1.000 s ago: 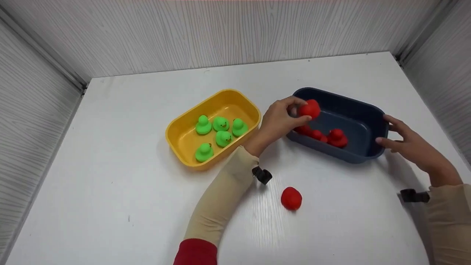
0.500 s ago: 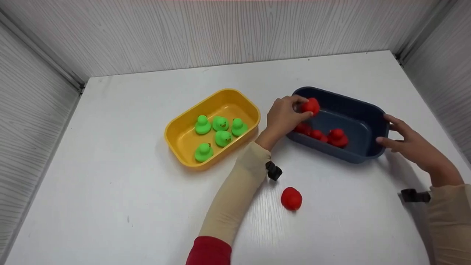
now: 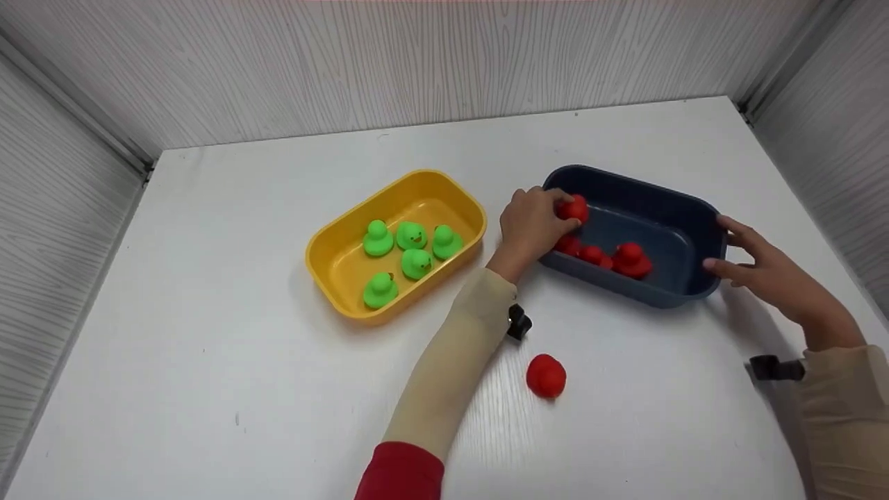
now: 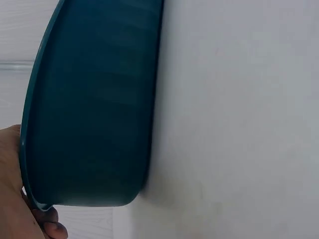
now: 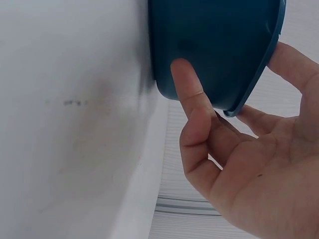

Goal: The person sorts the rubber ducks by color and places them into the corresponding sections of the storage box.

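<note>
The left hand (image 3: 531,226) is pinching a red duck (image 3: 574,208) between thumb and fingers, holding it just inside the left end of the blue tub (image 3: 684,208), right of centre in the head view. The right hand (image 3: 760,271) is lying with fingers spread and nearly straight against the tub's right end wall; in the right wrist view the thumb (image 5: 192,99) is pressing the outer wall while the other fingers are resting at the rim. Three further red ducks (image 3: 604,255) are lying on the tub floor below the held one. One loose red duck (image 3: 546,376) is sitting on the white worktop (image 3: 208,389), lower centre, well apart from the tub. The yellow tub (image 3: 326,239), left of centre, is holding five green ducks (image 3: 410,253). Judged from this layout, the step in hand is the placing of a red duck among its fellows. The next move calls for releasing the pinch low over the tub floor, then reaching for the loose duck.
</note>
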Action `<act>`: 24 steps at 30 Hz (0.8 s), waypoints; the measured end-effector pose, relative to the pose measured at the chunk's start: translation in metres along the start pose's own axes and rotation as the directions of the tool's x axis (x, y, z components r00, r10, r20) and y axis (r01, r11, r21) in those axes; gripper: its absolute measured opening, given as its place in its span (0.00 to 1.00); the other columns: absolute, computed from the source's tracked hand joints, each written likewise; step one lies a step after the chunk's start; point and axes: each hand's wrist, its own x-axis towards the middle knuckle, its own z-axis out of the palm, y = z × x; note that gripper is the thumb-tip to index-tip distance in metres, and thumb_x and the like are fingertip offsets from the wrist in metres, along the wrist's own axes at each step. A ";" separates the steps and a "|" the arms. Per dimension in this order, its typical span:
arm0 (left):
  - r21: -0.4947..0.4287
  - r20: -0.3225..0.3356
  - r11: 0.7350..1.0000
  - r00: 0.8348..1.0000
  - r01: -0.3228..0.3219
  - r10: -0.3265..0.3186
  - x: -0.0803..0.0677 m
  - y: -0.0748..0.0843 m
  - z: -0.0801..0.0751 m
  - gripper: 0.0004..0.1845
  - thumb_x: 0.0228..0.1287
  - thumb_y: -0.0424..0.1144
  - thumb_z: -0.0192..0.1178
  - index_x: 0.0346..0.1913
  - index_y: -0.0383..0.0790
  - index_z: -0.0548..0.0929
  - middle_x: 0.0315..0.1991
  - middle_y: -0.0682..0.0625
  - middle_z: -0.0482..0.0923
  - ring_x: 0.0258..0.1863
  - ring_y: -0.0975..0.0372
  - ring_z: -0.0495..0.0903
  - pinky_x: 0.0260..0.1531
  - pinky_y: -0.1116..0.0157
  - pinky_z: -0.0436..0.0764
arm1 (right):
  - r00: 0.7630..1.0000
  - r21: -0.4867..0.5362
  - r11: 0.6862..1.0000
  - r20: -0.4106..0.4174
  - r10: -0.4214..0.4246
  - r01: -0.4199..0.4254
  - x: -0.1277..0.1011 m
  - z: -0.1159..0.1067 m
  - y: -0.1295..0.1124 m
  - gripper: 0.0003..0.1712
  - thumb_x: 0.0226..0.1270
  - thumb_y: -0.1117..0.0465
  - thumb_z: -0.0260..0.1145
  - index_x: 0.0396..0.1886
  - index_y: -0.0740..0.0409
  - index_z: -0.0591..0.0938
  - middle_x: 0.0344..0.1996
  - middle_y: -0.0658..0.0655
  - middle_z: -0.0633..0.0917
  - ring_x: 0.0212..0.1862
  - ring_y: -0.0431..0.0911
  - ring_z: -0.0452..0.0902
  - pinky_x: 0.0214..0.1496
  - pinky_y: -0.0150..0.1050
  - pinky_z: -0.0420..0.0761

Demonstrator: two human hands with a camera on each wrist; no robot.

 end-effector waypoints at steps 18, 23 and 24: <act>-0.030 0.003 0.997 0.998 -0.069 0.069 -0.009 -0.005 -0.008 0.26 0.58 0.61 0.64 0.60 0.64 0.78 0.49 0.56 0.81 0.44 0.62 0.74 0.44 0.67 0.71 | 1.000 0.002 1.000 0.003 0.005 -0.005 0.003 0.001 0.001 0.45 0.74 0.51 0.56 0.79 0.45 0.40 0.72 0.72 0.51 0.66 0.44 0.58 0.43 0.18 0.70; -0.183 -0.031 0.970 0.987 -0.162 0.159 -0.024 -0.013 -0.019 0.30 0.56 0.59 0.66 0.62 0.59 0.77 0.38 0.53 0.79 0.39 0.62 0.73 0.38 0.70 0.69 | 1.000 0.000 1.000 0.003 0.004 -0.004 0.006 0.001 0.001 0.45 0.74 0.51 0.56 0.79 0.44 0.40 0.72 0.72 0.51 0.66 0.50 0.57 0.42 0.18 0.70; -0.217 -0.038 0.959 0.983 -0.182 0.179 -0.027 -0.014 -0.021 0.30 0.56 0.58 0.67 0.62 0.57 0.77 0.35 0.53 0.78 0.38 0.63 0.72 0.36 0.71 0.69 | 1.000 0.000 1.000 -0.001 0.004 -0.004 0.006 0.001 0.001 0.45 0.74 0.50 0.56 0.79 0.44 0.40 0.72 0.72 0.51 0.66 0.49 0.57 0.42 0.18 0.70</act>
